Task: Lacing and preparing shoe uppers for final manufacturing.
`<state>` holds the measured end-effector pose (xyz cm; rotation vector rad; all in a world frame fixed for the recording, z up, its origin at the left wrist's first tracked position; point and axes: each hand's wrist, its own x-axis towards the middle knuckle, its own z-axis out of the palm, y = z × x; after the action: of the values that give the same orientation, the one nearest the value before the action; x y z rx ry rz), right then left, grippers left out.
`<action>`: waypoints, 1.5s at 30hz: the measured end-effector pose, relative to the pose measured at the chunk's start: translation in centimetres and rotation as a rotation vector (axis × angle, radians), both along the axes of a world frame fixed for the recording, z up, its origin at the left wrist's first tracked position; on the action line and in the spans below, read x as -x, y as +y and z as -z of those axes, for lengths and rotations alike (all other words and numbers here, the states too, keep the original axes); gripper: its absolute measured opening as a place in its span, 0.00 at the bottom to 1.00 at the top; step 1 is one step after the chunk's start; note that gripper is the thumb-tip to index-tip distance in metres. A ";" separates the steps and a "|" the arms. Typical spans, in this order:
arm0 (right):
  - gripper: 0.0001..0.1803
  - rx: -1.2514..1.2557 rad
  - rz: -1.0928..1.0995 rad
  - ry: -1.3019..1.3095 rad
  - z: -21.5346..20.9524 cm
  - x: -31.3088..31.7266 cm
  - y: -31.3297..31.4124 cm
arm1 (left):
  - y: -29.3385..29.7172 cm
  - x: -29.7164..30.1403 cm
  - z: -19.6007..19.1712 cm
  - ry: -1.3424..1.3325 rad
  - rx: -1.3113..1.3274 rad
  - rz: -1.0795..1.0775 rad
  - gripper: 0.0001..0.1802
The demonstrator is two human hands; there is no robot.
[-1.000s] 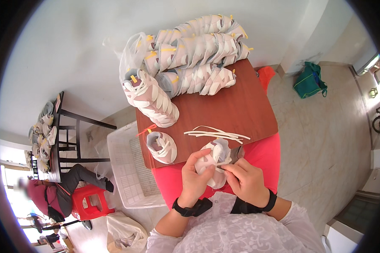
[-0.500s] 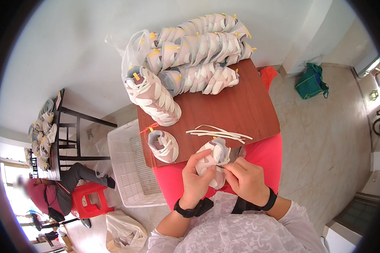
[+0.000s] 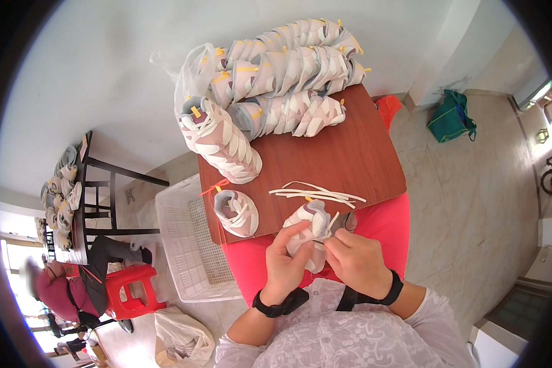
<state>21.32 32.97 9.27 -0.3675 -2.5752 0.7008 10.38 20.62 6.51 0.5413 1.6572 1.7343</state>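
A small white-and-pink sneaker (image 3: 310, 236) is held at the near edge of the wooden counter (image 3: 349, 153), its long axis running up and down the view, one end toward the loose white laces (image 3: 318, 192). It is gripped from the left by the left hand (image 3: 285, 264), fingers closed around it. A lace end is pinched at its right side by the right hand (image 3: 356, 260). A second sneaker (image 3: 236, 213) lies to the left.

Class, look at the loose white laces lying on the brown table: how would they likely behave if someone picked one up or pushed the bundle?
The white laces are thin flat strips lying in loose curves on the brown table, so one would probably droop limply when lifted. They look very light for their length. Pushed, the bundle would likely slide and bunch up rather than roll.
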 end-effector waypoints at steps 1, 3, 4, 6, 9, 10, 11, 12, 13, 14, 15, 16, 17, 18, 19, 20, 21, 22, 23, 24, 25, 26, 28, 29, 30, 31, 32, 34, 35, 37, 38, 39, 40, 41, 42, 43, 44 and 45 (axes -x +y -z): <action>0.07 -0.039 -0.021 -0.035 0.0 0.0 0.0 | -0.1 0.0 0.1 0.028 0.015 0.015 0.21; 0.06 -0.060 -0.028 -0.072 0.1 0.0 -0.3 | -0.1 -0.1 0.7 0.113 0.029 0.001 0.20; 0.04 -0.081 -0.036 -0.111 0.2 0.0 -0.4 | -0.1 -0.2 0.9 0.198 0.042 -0.013 0.19; 0.04 0.086 -0.008 -0.041 1.2 0.4 -0.3 | 0.3 -0.6 0.6 0.306 0.083 -0.046 0.17; 0.05 0.486 -0.024 0.013 2.8 0.8 0.5 | 0.3 -0.7 0.5 0.468 0.135 -0.074 0.17; 0.05 0.717 -0.064 -0.004 3.0 0.8 0.7 | 0.3 -0.7 0.6 0.521 0.142 -0.064 0.17; 0.05 0.719 -0.066 -0.004 2.7 0.7 0.2 | 0.3 -0.7 0.7 0.522 0.144 -0.066 0.17; 0.04 0.349 -0.056 -0.055 2.0 0.6 -0.6 | 0.4 -0.7 0.9 0.553 0.135 -0.078 0.17; 0.03 -0.020 -0.045 -0.103 1.7 0.5 -1.0 | 0.4 -0.7 1.0 0.584 0.125 -0.090 0.17; 0.03 -0.021 -0.042 -0.102 1.8 0.6 -1.1 | 0.4 -0.6 1.2 0.585 0.124 -0.087 0.17; 0.03 -0.021 -0.061 -0.074 2.0 0.7 -1.1 | 0.4 -0.5 1.4 0.636 0.117 -0.104 0.18; 0.04 -0.022 -0.081 -0.046 2.4 0.9 -1.0 | 0.4 -0.5 1.5 0.686 0.110 -0.122 0.18; 0.04 -0.023 -0.078 -0.047 2.9 1.1 -0.7 | 0.3 -0.4 1.3 0.685 0.108 -0.119 0.18; 0.03 0.473 -0.103 -0.080 3.7 1.4 0.1 | 0.4 -0.2 1.2 0.753 0.097 -0.120 0.18; 0.03 0.969 -0.126 -0.109 4.1 1.5 0.5 | 0.4 -0.1 1.1 0.822 0.086 -0.122 0.19; 0.03 0.968 -0.128 -0.109 4.0 1.7 0.2 | 0.4 0.0 1.2 0.822 0.085 -0.124 0.19; 0.03 0.603 -0.061 -0.024 3.7 1.8 -0.4 | 0.4 0.0 1.4 0.825 0.087 -0.112 0.19; 0.04 0.238 0.005 0.059 3.4 1.8 -0.8 | 0.4 0.0 1.5 0.827 0.088 -0.099 0.20; 0.03 0.058 -0.062 -0.047 2.5 1.5 -1.0 | 0.4 0.1 1.4 0.827 0.088 -0.098 0.20; 0.03 0.058 -0.060 -0.046 2.7 1.6 -1.1 | 0.3 0.1 1.4 0.821 0.120 -0.112 0.19; 0.04 0.045 -0.067 -0.024 3.0 1.8 -1.3 | 0.3 0.1 1.4 0.815 0.152 -0.125 0.17; 0.05 0.030 -0.074 -0.001 3.4 1.9 -1.3 | 0.2 0.0 1.4 0.816 0.151 -0.125 0.17; 0.04 0.584 -0.083 -0.083 4.2 2.1 0.2 | 0.1 -0.1 1.5 0.755 0.183 -0.137 0.17; 0.04 1.140 -0.093 -0.169 4.4 2.2 0.6 | 0.2 -0.1 1.7 0.756 0.185 -0.141 0.17; 0.04 1.140 -0.097 -0.171 4.4 2.2 0.4 | 0.4 -0.1 1.9 0.777 0.142 -0.142 0.17; 0.05 0.750 -0.059 -0.055 4.5 2.1 -0.1 | 0.6 -0.1 2.0 0.797 0.099 -0.142 0.18; 0.05 0.361 -0.018 0.057 4.3 2.2 -0.6 | 0.6 -0.1 2.1 0.796 0.101 -0.142 0.18; 0.03 0.133 -0.053 -0.026 3.0 1.8 -1.1 | 0.7 0.0 2.2 0.766 0.096 -0.171 0.17; 0.03 0.017 -0.094 -0.028 3.2 1.8 -0.9 | 0.7 -0.1 2.3 0.766 0.094 -0.169 0.17; 0.04 -0.100 -0.133 -0.030 3.8 1.9 -0.6 | 0.6 -0.2 2.6 0.743 0.119 -0.178 0.18; 0.04 0.293 -0.105 -0.025 4.3 2.2 -0.2 | 0.6 -0.2 2.6 0.743 0.119 -0.178 0.18; 0.05 0.685 -0.074 -0.019 4.7 2.4 0.1 | 0.6 -0.1 2.4 0.773 0.109 -0.177 0.18; 0.05 0.685 -0.075 -0.018 4.8 2.4 0.5 | 0.6 -0.1 2.3 0.803 0.099 -0.176 0.18; 0.05 0.949 -0.059 -0.165 4.9 2.4 0.9 | 0.6 -0.1 2.5 0.804 0.099 -0.176 0.18; 0.05 1.210 -0.042 -0.317 5.0 2.3 1.0 | 0.5 -0.2 2.8 0.811 0.117 -0.159 0.18; 0.05 1.210 -0.043 -0.315 4.7 2.3 0.6 | 0.5 -0.2 3.1 0.819 0.135 -0.142 0.19; 0.04 0.601 -0.088 -0.148 4.3 2.1 -0.2 | 0.5 -0.1 3.2 0.819 0.135 -0.139 0.19; 0.03 -0.010 -0.124 0.017 4.1 1.9 -0.7 | 0.6 0.0 3.3 0.808 0.128 -0.159 0.18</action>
<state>19.38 32.24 5.18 -0.1990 -2.6018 0.7308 10.36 21.20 3.25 1.1823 2.3892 1.5920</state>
